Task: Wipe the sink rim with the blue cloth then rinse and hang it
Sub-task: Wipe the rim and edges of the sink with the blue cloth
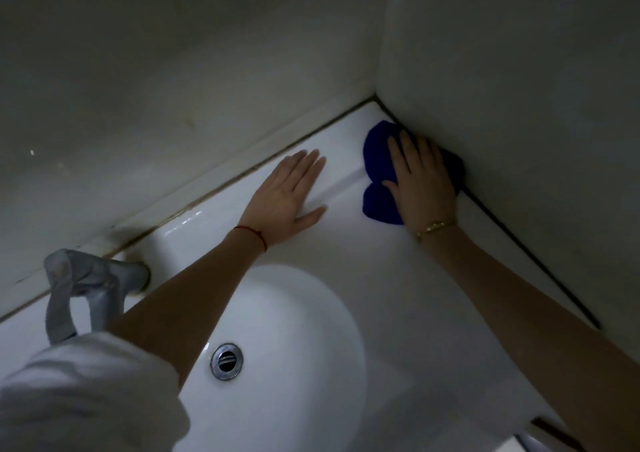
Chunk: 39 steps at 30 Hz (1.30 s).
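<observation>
**Cloth pressed into the sink's far corner**

Nearest me, below both forearms, I see the drain (227,361) in the basin. Left of my left arm, a grey rag (81,289) drapes the tap. Further out, my left hand (289,197) lies flat, fingers spread, on the sink rim (339,143). Just right of it, my right hand (420,180) presses flat on the blue cloth (379,150), which sits on the rim against the wall (519,105).

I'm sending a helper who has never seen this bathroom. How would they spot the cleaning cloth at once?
Follow the white sink rim to the far right corner where two walls meet. The blue cloth lies flat there under the right hand; it is the only vivid colour.
</observation>
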Motion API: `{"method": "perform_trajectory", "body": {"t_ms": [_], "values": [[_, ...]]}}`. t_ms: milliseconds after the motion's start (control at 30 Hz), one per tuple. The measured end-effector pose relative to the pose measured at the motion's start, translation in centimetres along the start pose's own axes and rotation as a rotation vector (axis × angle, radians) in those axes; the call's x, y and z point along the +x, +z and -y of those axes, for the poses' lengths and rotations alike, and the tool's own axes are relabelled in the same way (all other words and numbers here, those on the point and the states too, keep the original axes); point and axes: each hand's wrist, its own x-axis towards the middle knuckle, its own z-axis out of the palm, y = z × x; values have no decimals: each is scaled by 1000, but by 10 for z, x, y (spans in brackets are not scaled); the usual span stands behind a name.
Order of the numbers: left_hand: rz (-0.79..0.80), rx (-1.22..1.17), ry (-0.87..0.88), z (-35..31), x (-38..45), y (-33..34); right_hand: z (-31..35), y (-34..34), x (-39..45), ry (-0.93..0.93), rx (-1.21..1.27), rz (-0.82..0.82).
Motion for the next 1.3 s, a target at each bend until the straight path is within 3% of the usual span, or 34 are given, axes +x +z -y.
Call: {"method": "perform_trajectory", "body": {"t_ms": [167,433,700,800,900,1133,1300], "values": [[-8,-3,8,6,-1,9,-7,1,-14,-54,25,-11],[-37,-20,-4,8,1,10,-54,-2,-148,7,87,-14],[-25,-25,-7,6,1,8,-13,-3,-50,41,84,2],[-25,-27,-5,7,0,8,-14,-4,-49,2,75,-4],[-24,-29,0,7,0,8,-31,-6,-96,-10,100,-32],[-19,-40,-12,5,0,7,-72,-16,-233,196,250,-7],[-26,-38,-12,4,1,7,-75,-17,-256,310,386,-52]]}}
